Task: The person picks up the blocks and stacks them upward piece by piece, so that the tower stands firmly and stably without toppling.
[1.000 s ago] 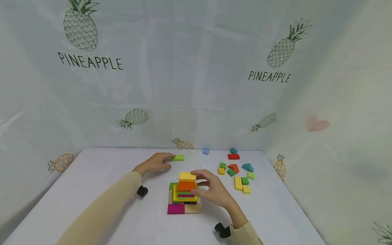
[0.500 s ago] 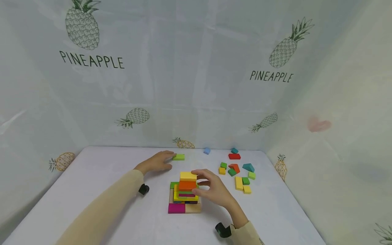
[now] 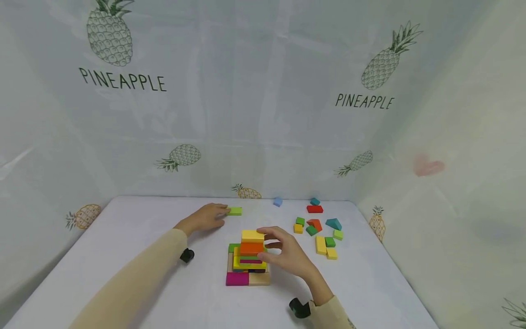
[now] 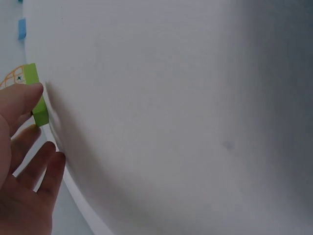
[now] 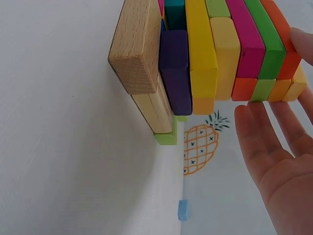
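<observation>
A pale fabric backdrop (image 3: 263, 114) printed with pineapples hangs in front of you, behind the white counter (image 3: 197, 301). On the counter rises your block stack (image 3: 249, 259), broad at the base and narrower on top; loose blocks (image 3: 320, 245) lie scattered to its right. Your right hand (image 3: 286, 252) grips the stack's upper part, thumb against the orange block (image 3: 251, 248), a fingertip at the topmost yellow block (image 3: 252, 236). Beyond the stack, your left hand (image 3: 205, 217) pinches the lime-green block (image 3: 235, 211) near the counter's far edge. The small light blue block (image 3: 277, 202) sits at that edge.
</observation>
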The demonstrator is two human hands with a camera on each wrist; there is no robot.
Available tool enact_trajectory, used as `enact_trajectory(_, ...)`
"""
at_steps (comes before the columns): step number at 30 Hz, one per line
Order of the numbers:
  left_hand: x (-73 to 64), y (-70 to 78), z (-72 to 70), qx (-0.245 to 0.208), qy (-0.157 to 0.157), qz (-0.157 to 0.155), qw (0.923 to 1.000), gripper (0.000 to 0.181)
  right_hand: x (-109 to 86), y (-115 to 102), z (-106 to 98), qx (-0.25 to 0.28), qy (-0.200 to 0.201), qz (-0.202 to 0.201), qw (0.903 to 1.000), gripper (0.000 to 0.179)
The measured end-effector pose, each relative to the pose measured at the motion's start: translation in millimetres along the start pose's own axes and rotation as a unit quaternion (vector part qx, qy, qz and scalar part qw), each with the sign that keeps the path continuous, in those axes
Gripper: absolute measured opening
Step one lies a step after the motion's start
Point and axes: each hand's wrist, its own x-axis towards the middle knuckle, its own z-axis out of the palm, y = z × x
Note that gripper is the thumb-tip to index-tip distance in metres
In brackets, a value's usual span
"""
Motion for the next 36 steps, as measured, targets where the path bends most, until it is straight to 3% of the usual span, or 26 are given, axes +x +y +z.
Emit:
enact_trajectory(5, -6.5, -7.1, -3.6, 0.01, 0.043, -0.012, 0.9989, 0.038, -0.1, 1.0, -0.4, -0.009, 0.002, 0.004, 1.0, 0.059)
enact_trajectory(10, -5.2, -11.4, -5.0, -0.03, 0.093, -0.032, 0.9947, 0.035, 0.2, 1.4, -1.0, -0.008, 0.002, 0.0, 1.0, 0.059)
enact_trajectory(13, -2.5, -11.5, -4.8, -0.054, 0.096, -0.037, 0.9932, 0.045, 0.2, 1.4, -1.2, -0.005, 0.001, -0.003, 1.0, 0.059)
enact_trajectory(16, 0.3, -10.1, -3.1, -0.051, 0.092, -0.031, 0.994, 0.051, -0.2, 1.3, -1.0, -0.004, 0.001, -0.001, 1.0, 0.059)
enact_trajectory(19, 2.8, -7.5, -0.7, -0.032, 0.086, -0.021, 0.9956, 0.046, -0.6, 1.3, -0.7, 0.0, 0.001, 0.002, 1.0, 0.059)
enact_trajectory(27, -2.5, -2.7, 0.4, -0.021, 0.074, -0.037, 0.9964, 0.034, -1.3, -0.6, -0.4, -0.005, 0.001, 0.006, 1.0, 0.059)
enact_trajectory(32, -10.9, 0.8, -6.3, -0.041, 0.101, -0.036, 0.9934, 0.034, -1.5, 0.4, 0.3, -0.008, 0.003, -0.002, 1.0, 0.059)
enact_trajectory(36, -22.0, 16.4, -18.9, -0.054, 0.131, -0.004, 0.9899, 0.035, -1.2, 0.4, -0.3, -0.009, 0.003, 0.001, 1.0, 0.06)
